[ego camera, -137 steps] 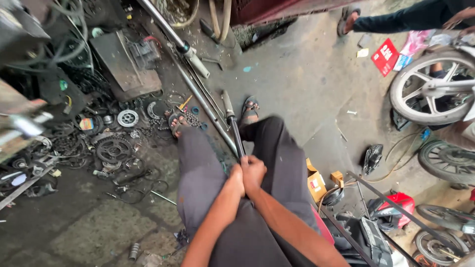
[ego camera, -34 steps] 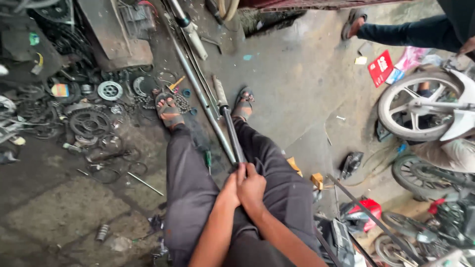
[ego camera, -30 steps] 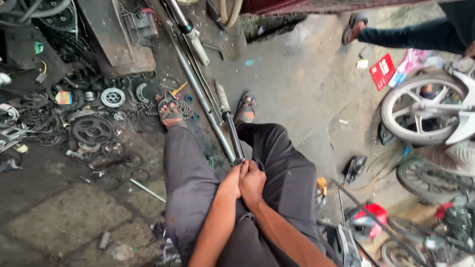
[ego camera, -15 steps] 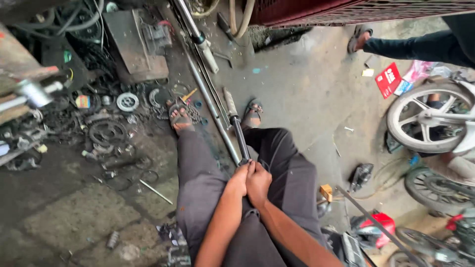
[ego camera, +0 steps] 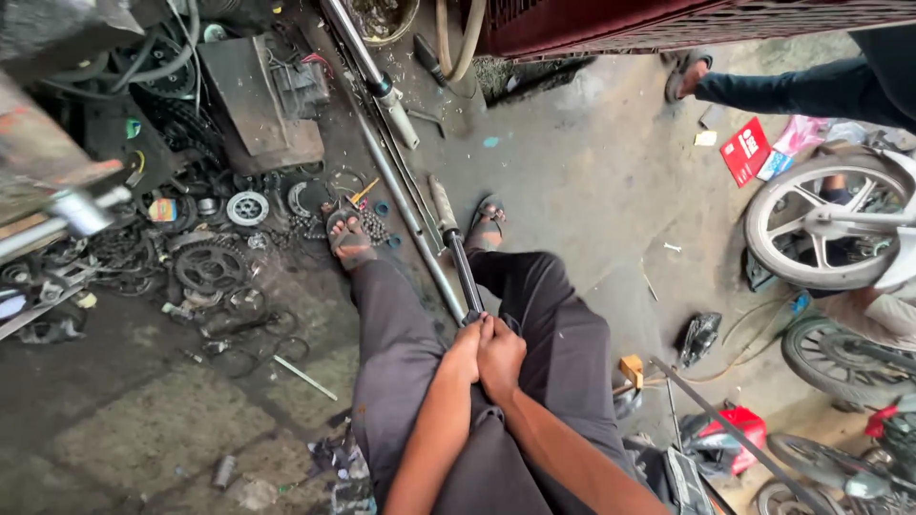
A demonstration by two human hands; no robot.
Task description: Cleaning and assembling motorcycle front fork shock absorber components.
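The left hand (ego camera: 465, 351) and the right hand (ego camera: 500, 355) are pressed side by side, both clenched around the near end of a fork tube (ego camera: 462, 263), a slim dark rod with a lighter metal lower section. The tube runs away from the person between the dark-trousered legs, its far end resting on the concrete floor (ego camera: 592, 191) just beside the right sandalled foot (ego camera: 488, 222); the left foot (ego camera: 349, 238) sits near a scatter of sprockets (ego camera: 209, 268) and chain parts. A long steel pipe (ego camera: 405, 215) lies on the floor alongside the tube. To the right stand motorcycle wheels (ego camera: 822, 232), and another person's leg (ego camera: 792, 88) shows at the top.
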